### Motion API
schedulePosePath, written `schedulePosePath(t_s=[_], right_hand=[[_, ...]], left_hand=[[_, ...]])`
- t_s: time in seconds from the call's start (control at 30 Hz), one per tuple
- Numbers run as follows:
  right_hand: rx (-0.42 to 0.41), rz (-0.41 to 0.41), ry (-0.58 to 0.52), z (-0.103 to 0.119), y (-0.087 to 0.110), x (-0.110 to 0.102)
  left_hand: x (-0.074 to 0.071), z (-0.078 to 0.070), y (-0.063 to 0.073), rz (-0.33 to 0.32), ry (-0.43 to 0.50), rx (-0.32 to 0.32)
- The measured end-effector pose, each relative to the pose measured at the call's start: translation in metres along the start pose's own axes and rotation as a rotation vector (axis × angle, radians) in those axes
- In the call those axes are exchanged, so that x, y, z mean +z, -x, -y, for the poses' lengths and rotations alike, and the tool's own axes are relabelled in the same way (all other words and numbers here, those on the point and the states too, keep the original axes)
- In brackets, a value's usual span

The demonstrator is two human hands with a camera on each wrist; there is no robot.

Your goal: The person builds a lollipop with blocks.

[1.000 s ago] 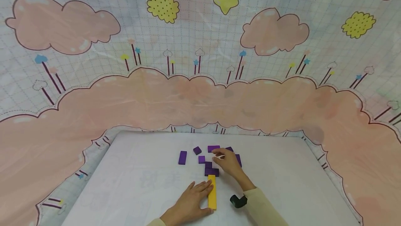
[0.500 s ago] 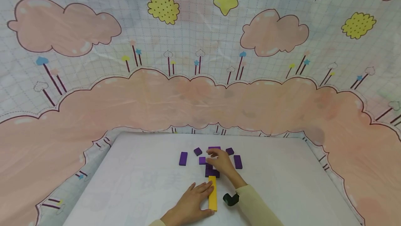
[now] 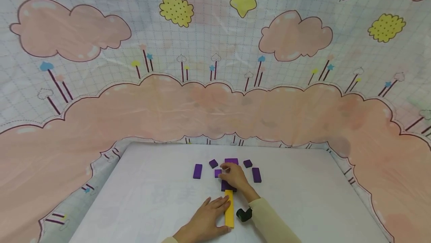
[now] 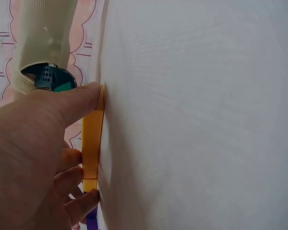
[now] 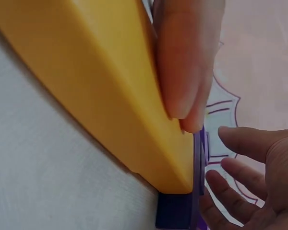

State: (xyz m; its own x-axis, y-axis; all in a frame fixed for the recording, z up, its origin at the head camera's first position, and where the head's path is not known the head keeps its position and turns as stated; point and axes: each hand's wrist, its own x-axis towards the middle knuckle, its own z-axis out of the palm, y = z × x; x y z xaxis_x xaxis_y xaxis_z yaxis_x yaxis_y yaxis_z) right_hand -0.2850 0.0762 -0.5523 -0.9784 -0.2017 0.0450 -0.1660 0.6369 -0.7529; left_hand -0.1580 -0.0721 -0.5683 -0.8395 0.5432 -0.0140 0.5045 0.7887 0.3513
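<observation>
My left hand (image 3: 208, 218) lies along the left side of a yellow row of blocks (image 3: 229, 213). Its thumb touches the near end and its fingertips press on the far part. Seams cross the yellow row (image 4: 91, 143) in the left wrist view. At the far end of the row sits a dark purple block (image 3: 227, 186), partly covered by my right hand (image 3: 234, 178). That hand hovers over the purple pieces, thumb close to a small violet square block (image 3: 217, 173). In the right wrist view my right hand (image 5: 278, 177) has spread, slightly bent fingers holding nothing visible.
Upright-looking purple oblong blocks stand left (image 3: 197, 171) and right (image 3: 256, 175). Small dark purple blocks lie at the back left (image 3: 213, 163) and back right (image 3: 247, 163). A violet oblong block (image 3: 231, 161) is farthest back. All lie on a white table (image 3: 151, 198) before a patterned cloth (image 3: 215, 112).
My right hand has moved left, away from the right-hand purple blocks, and now covers more of the dark purple pieces in the middle. My left hand stays on the yellow row.
</observation>
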Motion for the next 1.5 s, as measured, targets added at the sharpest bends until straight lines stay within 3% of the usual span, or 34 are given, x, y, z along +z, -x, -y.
schedulePosePath(t_s=[0.33,0.67,0.97,1.5], right_hand=[[0.023,-0.007,0.055,0.0,-0.003,0.003],[0.031,-0.015,0.115,0.001,-0.007,0.008],[0.049,-0.029,0.114,0.001,-0.007,0.01],[0.02,-0.066,0.068,0.002,-0.005,0.009]], left_hand=[[-0.001,-0.002,-0.001,0.022,0.014,-0.018],[0.001,0.0,-0.001,0.009,-0.009,0.011],[-0.001,-0.001,-0.002,0.048,0.023,-0.01],[-0.003,0.0,0.001,0.038,0.006,0.024]])
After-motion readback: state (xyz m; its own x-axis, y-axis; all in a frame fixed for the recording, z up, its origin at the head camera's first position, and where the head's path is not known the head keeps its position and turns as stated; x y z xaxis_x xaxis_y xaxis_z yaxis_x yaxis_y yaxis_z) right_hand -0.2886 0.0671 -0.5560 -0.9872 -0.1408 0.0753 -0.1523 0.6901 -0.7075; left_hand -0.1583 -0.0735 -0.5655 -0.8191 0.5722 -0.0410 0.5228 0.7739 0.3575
